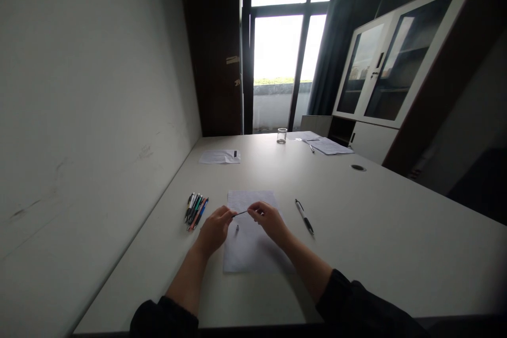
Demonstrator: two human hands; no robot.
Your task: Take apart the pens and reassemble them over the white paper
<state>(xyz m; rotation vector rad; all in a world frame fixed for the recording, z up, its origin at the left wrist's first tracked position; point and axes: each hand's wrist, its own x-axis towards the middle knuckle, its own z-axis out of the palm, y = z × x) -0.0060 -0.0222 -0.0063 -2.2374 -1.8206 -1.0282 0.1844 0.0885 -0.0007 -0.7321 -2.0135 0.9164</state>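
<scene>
My left hand (pixel 216 227) and my right hand (pixel 269 218) are raised over a sheet of lined paper (pixel 241 256). Between them runs a thin dark stick that looks like a pen refill (pixel 240 213). Fingers of the left hand pinch its one end, and the right fingertips close on the other. A small greyish piece, like a pen tip (pixel 237 228), lies on the paper beside my left hand. To the right of the paper rests a white and black click pen (pixel 304 217). Several pens (pixel 195 211) in various colours lie bunched on the left.
The white table (pixel 348 253) meets a wall (pixel 119 116) on the left. Farther back are a sheet in a clear sleeve (pixel 220 157), a glass jar (pixel 281 135), and stacked papers (pixel 329 146) with a pen near them. A round cable hole (pixel 358 168) sits at the right.
</scene>
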